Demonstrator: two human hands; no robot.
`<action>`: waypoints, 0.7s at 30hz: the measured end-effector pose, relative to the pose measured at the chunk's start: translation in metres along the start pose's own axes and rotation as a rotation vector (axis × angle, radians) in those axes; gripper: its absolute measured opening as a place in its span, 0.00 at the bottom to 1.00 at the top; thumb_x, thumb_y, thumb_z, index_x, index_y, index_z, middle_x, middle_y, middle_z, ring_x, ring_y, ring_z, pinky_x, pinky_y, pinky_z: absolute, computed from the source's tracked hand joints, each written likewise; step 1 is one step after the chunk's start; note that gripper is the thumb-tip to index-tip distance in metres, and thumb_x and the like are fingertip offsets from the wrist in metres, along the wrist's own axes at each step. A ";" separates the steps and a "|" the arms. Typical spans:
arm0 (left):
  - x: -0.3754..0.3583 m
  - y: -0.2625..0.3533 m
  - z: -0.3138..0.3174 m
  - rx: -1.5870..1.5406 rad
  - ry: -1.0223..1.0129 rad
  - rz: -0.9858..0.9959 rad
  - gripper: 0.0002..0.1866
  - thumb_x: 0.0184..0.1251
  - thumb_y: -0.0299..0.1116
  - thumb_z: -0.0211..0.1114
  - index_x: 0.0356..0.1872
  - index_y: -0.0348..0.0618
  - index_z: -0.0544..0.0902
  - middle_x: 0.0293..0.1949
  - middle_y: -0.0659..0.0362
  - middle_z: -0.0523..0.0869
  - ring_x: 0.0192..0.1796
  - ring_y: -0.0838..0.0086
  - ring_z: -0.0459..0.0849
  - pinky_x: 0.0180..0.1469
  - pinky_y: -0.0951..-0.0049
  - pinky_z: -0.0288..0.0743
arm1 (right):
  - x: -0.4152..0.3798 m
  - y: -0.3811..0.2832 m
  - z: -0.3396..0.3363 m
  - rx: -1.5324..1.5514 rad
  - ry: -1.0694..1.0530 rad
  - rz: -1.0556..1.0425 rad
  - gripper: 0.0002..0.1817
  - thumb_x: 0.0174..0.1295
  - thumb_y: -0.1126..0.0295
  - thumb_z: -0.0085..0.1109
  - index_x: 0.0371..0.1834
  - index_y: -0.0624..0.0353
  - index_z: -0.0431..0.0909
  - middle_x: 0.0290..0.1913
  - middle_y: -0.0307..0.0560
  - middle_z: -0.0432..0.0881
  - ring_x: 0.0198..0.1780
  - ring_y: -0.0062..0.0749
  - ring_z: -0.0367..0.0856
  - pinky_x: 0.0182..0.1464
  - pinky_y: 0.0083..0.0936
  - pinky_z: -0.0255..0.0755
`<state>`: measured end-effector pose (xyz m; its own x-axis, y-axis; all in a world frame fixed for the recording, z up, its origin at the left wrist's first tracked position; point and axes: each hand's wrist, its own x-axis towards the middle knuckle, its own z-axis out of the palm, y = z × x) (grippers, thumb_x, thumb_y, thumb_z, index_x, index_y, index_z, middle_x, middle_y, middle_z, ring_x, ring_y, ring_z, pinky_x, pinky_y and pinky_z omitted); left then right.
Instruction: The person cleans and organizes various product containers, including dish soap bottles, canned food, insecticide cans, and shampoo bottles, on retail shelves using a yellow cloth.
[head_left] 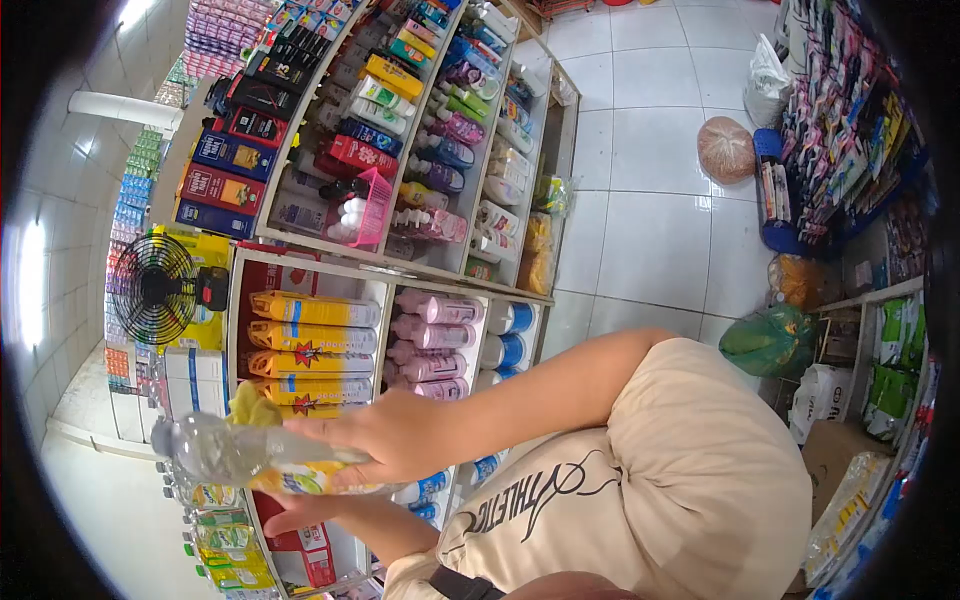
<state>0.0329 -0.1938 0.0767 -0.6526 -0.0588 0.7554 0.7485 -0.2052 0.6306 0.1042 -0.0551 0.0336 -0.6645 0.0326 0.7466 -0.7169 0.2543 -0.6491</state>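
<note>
A clear bottle (pixel 215 447) with a grey cap and a yellow-orange label lies sideways in front of the shelves. My left hand (pixel 390 440) is wrapped round the bottle's lower part, its fingers reaching along the label. A yellow-green cloth (pixel 255 405) shows just above the bottle, beside my left hand's fingers; part of it is hidden. Below the bottle is my right hand (pixel 300 512), its fingers spread apart and partly covered by the bottle and the other arm. Whether it touches the bottle is unclear.
Yellow bottles (pixel 320 337) and pink bottles (pixel 437 336) fill the shelf behind my hands. A black fan (pixel 155 287) stands at the left. More clear bottles (pixel 225 540) line up at the lower left. Bags, including a green one (pixel 768 341), sit on the tiled floor (pixel 650 240).
</note>
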 end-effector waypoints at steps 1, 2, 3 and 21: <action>0.008 0.000 -0.002 -0.058 -0.021 -0.029 0.51 0.51 0.74 0.42 0.67 0.43 0.51 0.65 0.47 0.59 0.65 0.56 0.62 0.65 0.57 0.58 | -0.001 0.003 0.003 -0.001 0.027 -0.030 0.40 0.57 0.48 0.53 0.70 0.47 0.49 0.37 0.50 0.79 0.26 0.44 0.79 0.26 0.32 0.73; 0.013 0.000 -0.006 -0.104 -0.054 -0.062 0.51 0.50 0.74 0.43 0.67 0.43 0.52 0.64 0.47 0.60 0.64 0.56 0.63 0.65 0.56 0.58 | -0.001 0.006 0.006 -0.003 0.059 -0.058 0.40 0.57 0.48 0.53 0.70 0.47 0.50 0.36 0.49 0.80 0.26 0.44 0.79 0.25 0.32 0.73; 0.015 -0.003 -0.010 -0.146 -0.098 -0.108 0.51 0.50 0.74 0.45 0.67 0.43 0.53 0.64 0.48 0.61 0.64 0.56 0.63 0.65 0.56 0.59 | 0.000 0.005 0.004 -0.006 0.090 -0.084 0.40 0.56 0.48 0.54 0.69 0.47 0.50 0.35 0.49 0.80 0.25 0.44 0.79 0.25 0.32 0.73; -0.012 -0.018 0.012 -0.291 -0.337 -0.146 0.51 0.48 0.78 0.37 0.65 0.48 0.57 0.65 0.47 0.58 0.68 0.54 0.56 0.67 0.49 0.53 | 0.012 0.048 -0.009 0.111 0.077 -0.187 0.52 0.43 0.49 0.67 0.71 0.45 0.46 0.64 0.63 0.50 0.61 0.54 0.60 0.58 0.40 0.60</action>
<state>0.0287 -0.1776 0.0582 -0.6380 0.3019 0.7084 0.5558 -0.4562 0.6950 0.0640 -0.0334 0.0122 -0.5026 0.0692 0.8617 -0.8478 0.1554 -0.5070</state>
